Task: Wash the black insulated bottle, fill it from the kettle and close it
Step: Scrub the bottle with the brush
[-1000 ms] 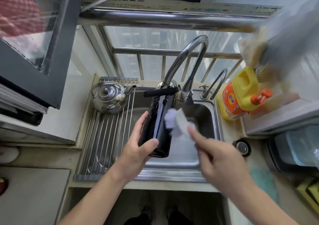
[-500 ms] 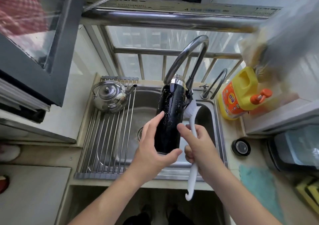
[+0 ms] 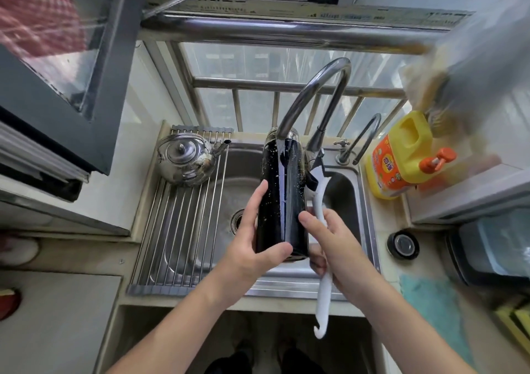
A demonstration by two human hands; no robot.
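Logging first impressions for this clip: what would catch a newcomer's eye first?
The black bottle, flecked with suds, stands out at centre, held upright over the sink by the left hand under the faucet. The right hand grips a white brush beside it. A shiny kettle sits on the rack at left.

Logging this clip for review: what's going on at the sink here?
A person is washing a black insulated bottle over the sink. The left hand grips its lower body and holds it upright under the faucet; soap flecks dot its side. The right hand holds a white brush beside it. The kettle sits on the drying rack, so filling hasn't started.
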